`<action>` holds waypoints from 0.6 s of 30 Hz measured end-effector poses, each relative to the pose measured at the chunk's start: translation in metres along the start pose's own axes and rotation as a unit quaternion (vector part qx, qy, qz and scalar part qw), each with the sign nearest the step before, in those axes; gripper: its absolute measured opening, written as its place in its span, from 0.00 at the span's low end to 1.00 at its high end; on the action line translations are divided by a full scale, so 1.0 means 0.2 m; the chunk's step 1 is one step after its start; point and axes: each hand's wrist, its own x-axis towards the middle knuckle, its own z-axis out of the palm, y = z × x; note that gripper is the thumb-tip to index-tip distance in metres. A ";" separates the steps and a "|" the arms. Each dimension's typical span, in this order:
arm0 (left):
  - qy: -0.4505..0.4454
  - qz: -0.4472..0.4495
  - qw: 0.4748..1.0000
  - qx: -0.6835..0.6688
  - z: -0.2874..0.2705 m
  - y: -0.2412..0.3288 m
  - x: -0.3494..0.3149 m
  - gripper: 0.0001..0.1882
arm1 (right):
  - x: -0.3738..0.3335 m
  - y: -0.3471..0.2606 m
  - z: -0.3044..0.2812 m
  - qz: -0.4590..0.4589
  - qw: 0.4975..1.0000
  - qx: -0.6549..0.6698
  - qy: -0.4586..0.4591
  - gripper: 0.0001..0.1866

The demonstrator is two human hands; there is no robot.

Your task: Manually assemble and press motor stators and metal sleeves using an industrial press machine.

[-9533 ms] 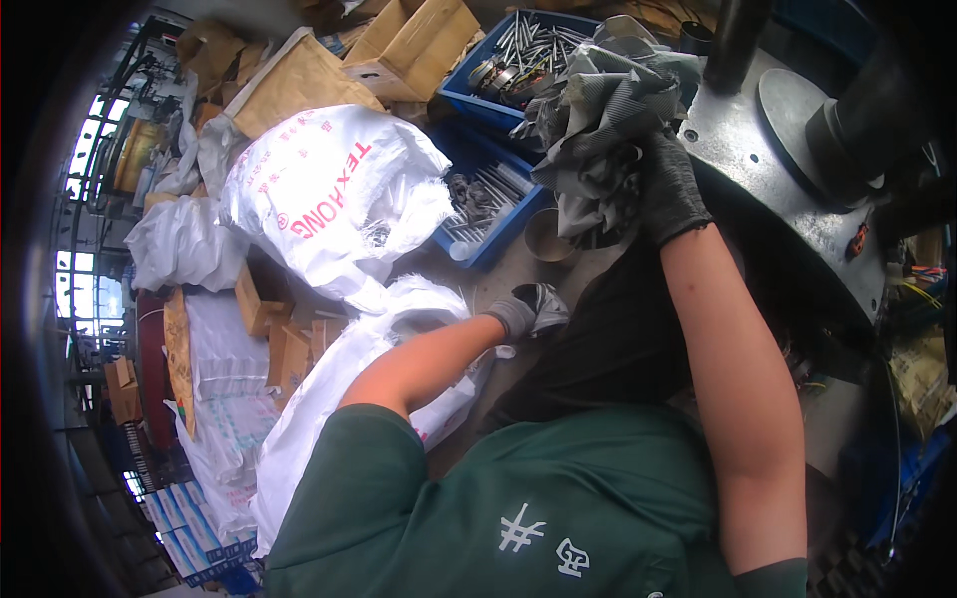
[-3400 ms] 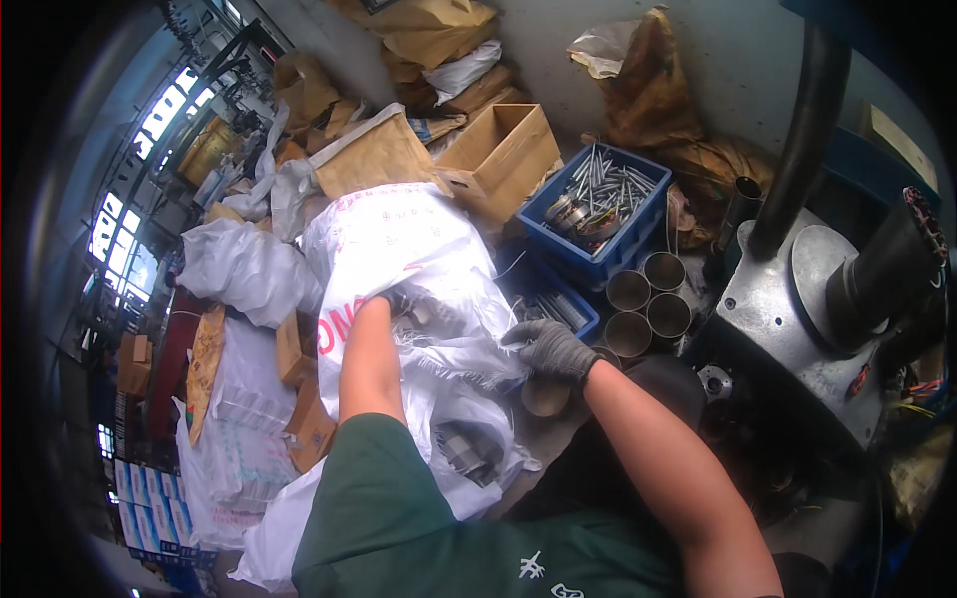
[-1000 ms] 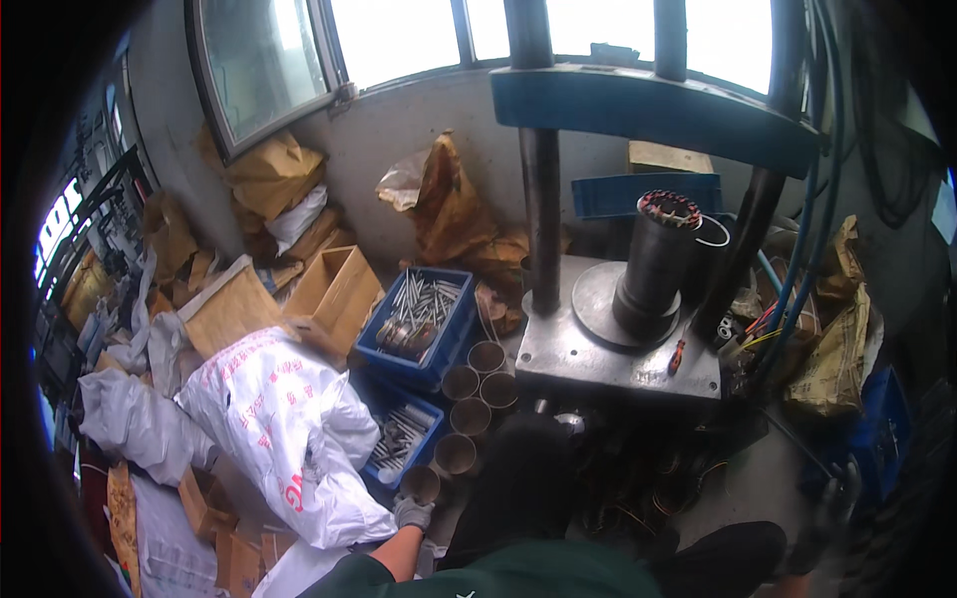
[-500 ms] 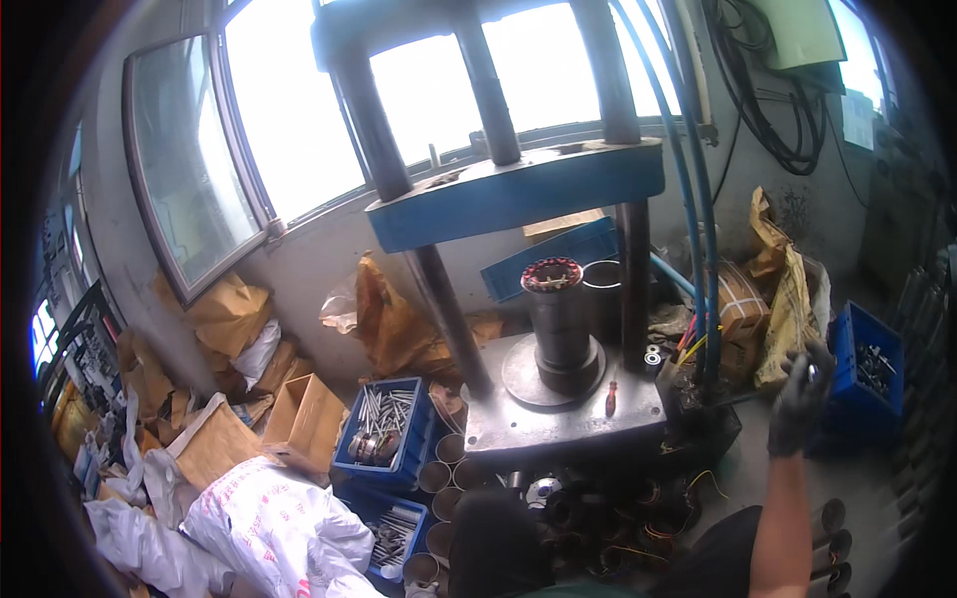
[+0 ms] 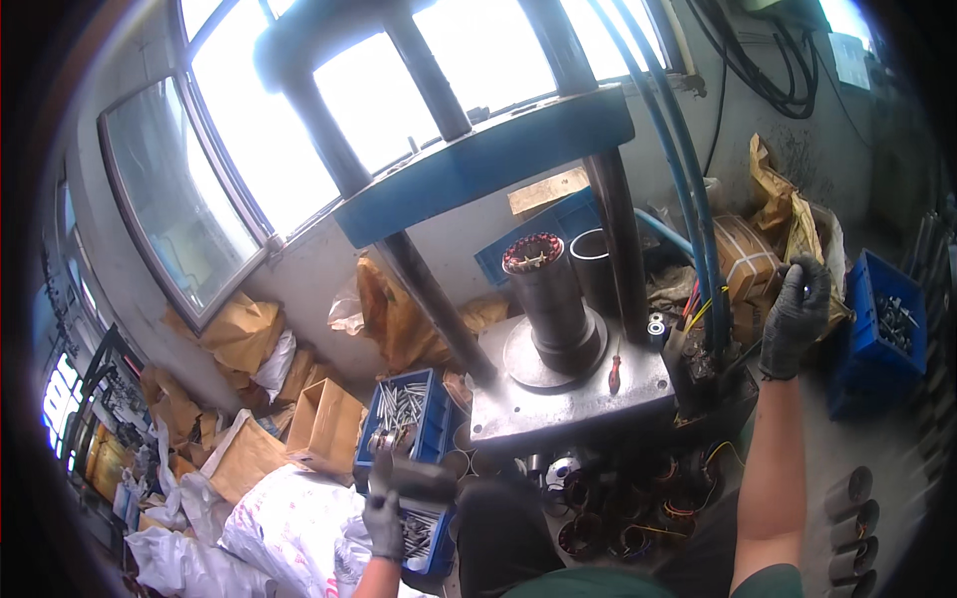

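My left hand (image 5: 383, 522), in a grey glove, is closed on the near end of a dark metal cylinder (image 5: 429, 481) that lies sideways above the blue bins. My right hand (image 5: 794, 327), gloved too, is raised on the right with its fingers bent together; anything in them is too small to make out. Between the hands stands a hydraulic press with a blue crossbeam (image 5: 488, 164). On its steel bed (image 5: 498, 411) a dark cylindrical housing (image 5: 543, 304) stands upright on a round plate, with a red-rimmed winding (image 5: 532, 253) at its top. A red-handled screwdriver (image 5: 614, 376) lies beside it.
A blue bin (image 5: 427, 399) of metal shafts and an open wooden box (image 5: 326, 427) stand left of the press. Another blue bin (image 5: 865, 344) of metal parts is at the right. Blue hoses (image 5: 688, 189) hang beside the press. Dark rings and wires (image 5: 628, 538) lie below it.
My left hand has come up into view holding the dark cylinder. My right hand has risen slightly. The whole view has tilted and shifted, and the press appears leaning more.
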 end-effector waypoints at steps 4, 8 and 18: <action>-0.056 0.094 0.983 -0.147 0.37 0.57 0.31 0.14 | 0.01 -0.02 -0.05 0.008 1.000 -0.015 -0.007 0.07; -0.101 0.135 0.938 -0.302 0.76 0.97 0.49 0.12 | 0.04 -0.12 -0.08 0.016 0.999 -0.030 -0.009 0.06; -0.177 0.190 0.928 -0.267 1.33 1.33 0.76 0.12 | 0.16 -0.27 -0.17 -0.046 0.990 -0.091 -0.100 0.04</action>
